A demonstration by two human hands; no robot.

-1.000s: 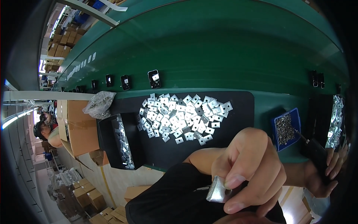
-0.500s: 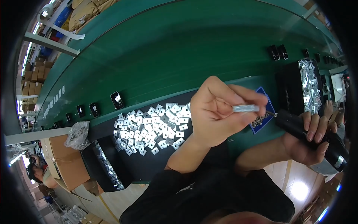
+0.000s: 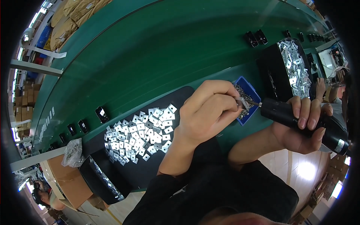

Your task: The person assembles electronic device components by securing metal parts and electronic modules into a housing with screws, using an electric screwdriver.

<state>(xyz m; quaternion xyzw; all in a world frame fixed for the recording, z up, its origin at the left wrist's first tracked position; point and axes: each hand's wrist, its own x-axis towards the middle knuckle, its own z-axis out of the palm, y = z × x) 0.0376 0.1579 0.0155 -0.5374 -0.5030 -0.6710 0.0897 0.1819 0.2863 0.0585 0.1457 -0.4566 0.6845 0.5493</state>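
Note:
My left hand (image 3: 204, 114) is closed in a pinch on a small metal plate (image 3: 242, 102), mostly hidden by the fingers. My right hand (image 3: 298, 131) wraps round a black electric screwdriver (image 3: 276, 111), held nearly level with its bit pointing left. The bit's tip reaches the metal plate at my left fingertips; whether a screw sits between them is hidden. Behind the plate and bit lies a blue tray (image 3: 250, 117) with many small screws. Left of my left hand, a heap of flat silver plates with holes (image 3: 139, 134) spreads over a black mat (image 3: 140, 174).
A black bin of metal pieces (image 3: 294, 65) stands at the right, another black bin (image 3: 99, 183) at the lower left beside a cardboard box (image 3: 69, 180) and a bag of small parts (image 3: 73, 152). Small black housings (image 3: 101, 114) line the green belt (image 3: 150, 63). A co-worker's hand (image 3: 320, 88) shows far right.
My left hand has turned over and brought the metal plate to the screwdriver bit. My right hand with the screwdriver has shifted slightly. The whole view has swung, moving the surroundings leftward.

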